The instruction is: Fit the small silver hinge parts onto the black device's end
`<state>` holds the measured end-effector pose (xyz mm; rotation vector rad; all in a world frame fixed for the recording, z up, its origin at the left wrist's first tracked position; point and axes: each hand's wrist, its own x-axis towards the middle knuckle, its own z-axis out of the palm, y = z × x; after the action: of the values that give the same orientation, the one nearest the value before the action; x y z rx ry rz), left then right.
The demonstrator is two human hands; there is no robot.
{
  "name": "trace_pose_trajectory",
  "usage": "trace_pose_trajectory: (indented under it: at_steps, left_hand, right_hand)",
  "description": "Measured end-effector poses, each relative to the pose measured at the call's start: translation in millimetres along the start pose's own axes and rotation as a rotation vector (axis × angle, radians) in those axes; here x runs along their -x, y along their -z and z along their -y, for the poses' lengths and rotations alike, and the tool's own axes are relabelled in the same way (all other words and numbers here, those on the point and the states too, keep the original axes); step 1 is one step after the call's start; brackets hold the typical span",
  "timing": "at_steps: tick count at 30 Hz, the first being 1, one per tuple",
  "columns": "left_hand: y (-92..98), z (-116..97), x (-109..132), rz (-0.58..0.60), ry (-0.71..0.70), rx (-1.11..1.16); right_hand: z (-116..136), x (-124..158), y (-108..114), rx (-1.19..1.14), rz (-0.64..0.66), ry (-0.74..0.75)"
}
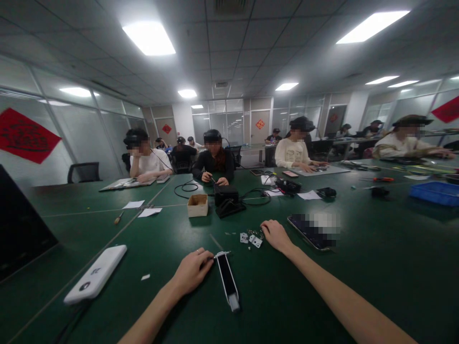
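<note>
My left hand (195, 270) rests on the green table with its fingers curled, thumb and fingertips at the upper end of a narrow white frame (234, 282). This frame has a long black middle and a pale block at its near end. A thin see-through strip lies by its far end. My right hand (277, 236) reaches in from the right, its fingertips bent down at a cluster of small metal parts (255, 232); whatever they pinch is too small to make out. Beside them lie two small white plates with holes, one a white plate (256, 241).
A phone (310, 232) lies right of my right hand. Left stands a white power bank (96, 274) with a cable. Ahead are a small cardboard box (197, 205), a black device (226, 198) with cables, and a blue tray (435, 192). Several people sit around the table.
</note>
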<state>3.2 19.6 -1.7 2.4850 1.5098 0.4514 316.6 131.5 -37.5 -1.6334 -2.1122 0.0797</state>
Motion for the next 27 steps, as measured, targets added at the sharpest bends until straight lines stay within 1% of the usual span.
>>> trace_pose_trajectory:
  at_steps: [3, 5, 9, 15, 20, 24, 27]
  left_hand:
    - [-1.0, 1.8, 0.2, -0.004, -0.014, 0.001]
    - [-0.7, 2.0, 0.6, -0.003, -0.017, 0.000]
    - [0.0, 1.4, 1.2, 0.001, -0.009, -0.002]
    - [-1.6, 2.7, 0.9, -0.012, -0.008, -0.004]
    - [-0.6, 1.3, 0.7, -0.001, -0.005, -0.015]
    - [0.2, 0.2, 0.7, -0.003, 0.002, -0.023]
    - [0.5, -0.9, 1.0, 0.000, 0.004, -0.029]
  right_hand:
    - [-3.4, -0.3, 2.5, -0.115, -0.026, 0.041]
    - [-6.2, 1.1, 6.6, -0.132, -0.036, 0.043]
    - [-12.5, 5.1, 17.6, -0.062, 0.050, 0.011]
    - [-19.6, 2.9, 28.2, -0.088, 0.158, 0.022]
    - [-17.9, 2.2, 25.4, -0.076, 0.166, -0.019]
    - [-16.3, 3.5, 20.7, -0.076, 0.141, -0.008]
    - [-16.9, 1.6, 17.6, -0.065, 0.146, -0.020]
